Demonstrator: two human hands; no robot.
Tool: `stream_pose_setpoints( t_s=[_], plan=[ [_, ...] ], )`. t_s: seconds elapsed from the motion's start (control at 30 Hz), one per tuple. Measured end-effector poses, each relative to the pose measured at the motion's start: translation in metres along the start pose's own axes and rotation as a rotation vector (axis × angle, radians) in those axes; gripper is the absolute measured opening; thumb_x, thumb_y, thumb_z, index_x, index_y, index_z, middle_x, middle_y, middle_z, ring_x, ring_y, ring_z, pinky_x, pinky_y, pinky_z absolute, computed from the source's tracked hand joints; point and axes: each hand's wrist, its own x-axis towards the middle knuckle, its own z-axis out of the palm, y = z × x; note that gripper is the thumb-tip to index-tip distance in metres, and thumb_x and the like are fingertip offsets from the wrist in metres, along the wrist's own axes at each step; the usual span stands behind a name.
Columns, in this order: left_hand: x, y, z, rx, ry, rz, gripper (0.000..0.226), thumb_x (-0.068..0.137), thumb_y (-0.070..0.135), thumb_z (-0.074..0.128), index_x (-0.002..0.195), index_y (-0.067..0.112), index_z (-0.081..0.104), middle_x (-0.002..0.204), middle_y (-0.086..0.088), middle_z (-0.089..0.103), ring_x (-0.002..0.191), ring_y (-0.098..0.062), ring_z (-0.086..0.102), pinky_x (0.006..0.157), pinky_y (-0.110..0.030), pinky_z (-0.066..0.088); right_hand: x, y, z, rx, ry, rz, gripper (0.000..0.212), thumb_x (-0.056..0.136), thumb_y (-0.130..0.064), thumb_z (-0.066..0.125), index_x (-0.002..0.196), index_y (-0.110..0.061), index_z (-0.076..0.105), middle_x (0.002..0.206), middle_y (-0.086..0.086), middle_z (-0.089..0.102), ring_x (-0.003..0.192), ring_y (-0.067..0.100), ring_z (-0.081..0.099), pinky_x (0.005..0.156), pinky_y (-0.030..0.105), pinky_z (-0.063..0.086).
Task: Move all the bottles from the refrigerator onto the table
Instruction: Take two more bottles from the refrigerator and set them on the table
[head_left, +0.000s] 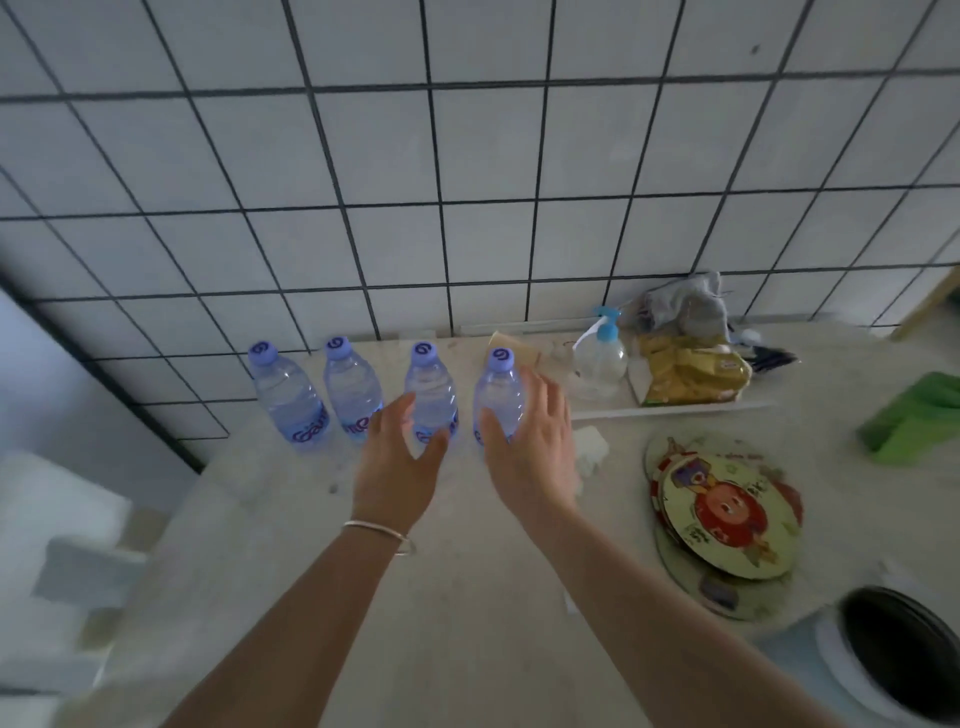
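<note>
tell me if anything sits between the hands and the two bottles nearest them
Nothing visible does. The left hand is open just in front of the third bottle, and the right hand is open around the fourth bottle.

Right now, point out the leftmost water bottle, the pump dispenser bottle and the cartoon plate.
leftmost water bottle (288, 400): head view, on its clear body.
pump dispenser bottle (600, 361): head view, on its clear body below the blue pump.
cartoon plate (727, 512): head view, on the red cartoon figure.
</note>
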Motion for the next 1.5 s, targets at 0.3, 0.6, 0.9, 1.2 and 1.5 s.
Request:
stream_pose_setpoints(
  t_s=[0.3, 0.6, 0.9, 1.2, 1.5],
  plan=[
    [-0.188, 0.026, -0.113, 0.133, 0.262, -0.059, 0.057, 0.084, 0.029, 0.065, 0.134, 0.011, 0.043, 0.133, -0.012, 0.047, 0.114, -0.023, 0.057, 0.087, -0.026, 0.042, -0.169, -0.048, -0.041, -0.045, -0.275, -0.365, 0.067, 0.088, -0.049, 0.047, 0.144, -0.020, 0.023, 0.150, 0.002, 0.028, 0.137, 0.019, 0.025, 0.113, 0.033, 0.022],
    [-0.454, 0.020, -0.218, 0.189, 0.655, -0.340, 0.054, 0.083, 0.027, 0.066, 0.131, 0.015, 0.045, 0.128, -0.006, 0.052, 0.108, -0.017, 0.059, 0.090, -0.032, 0.049, -0.388, -0.099, -0.070, 0.141, -0.693, -0.677, 0.066, 0.085, -0.051, 0.046, 0.141, -0.019, 0.032, 0.142, 0.002, 0.041, 0.129, 0.022, 0.038, 0.107, 0.035, 0.031],
    [-0.675, -0.017, -0.333, 0.306, 0.973, -0.629, 0.052, 0.083, 0.028, 0.066, 0.129, 0.013, 0.046, 0.123, -0.008, 0.057, 0.097, -0.012, 0.057, 0.081, -0.024, 0.046, -0.588, -0.165, -0.049, 0.158, -1.039, -0.905, 0.058, 0.089, -0.045, 0.048, 0.140, -0.023, 0.030, 0.145, -0.001, 0.038, 0.131, 0.018, 0.037, 0.106, 0.033, 0.031],
    [-0.817, -0.063, -0.492, 0.344, 1.120, -0.694, 0.048, 0.087, 0.031, 0.061, 0.130, 0.015, 0.045, 0.125, -0.006, 0.057, 0.104, -0.018, 0.060, 0.080, -0.023, 0.043, -0.786, -0.283, 0.012, 0.162, -1.035, -1.240, 0.060, 0.088, -0.042, 0.054, 0.140, -0.019, 0.034, 0.141, 0.003, 0.046, 0.126, 0.021, 0.045, 0.101, 0.031, 0.037],
    [-0.852, -0.142, -0.624, 0.309, 1.090, -0.708, 0.051, 0.088, 0.033, 0.058, 0.133, 0.015, 0.041, 0.129, -0.007, 0.055, 0.107, -0.020, 0.059, 0.088, -0.028, 0.050, -0.886, -0.379, 0.108, 0.249, -1.029, -1.215, 0.058, 0.087, -0.040, 0.055, 0.138, -0.018, 0.037, 0.140, 0.004, 0.047, 0.128, 0.022, 0.045, 0.102, 0.034, 0.039]
  ],
)
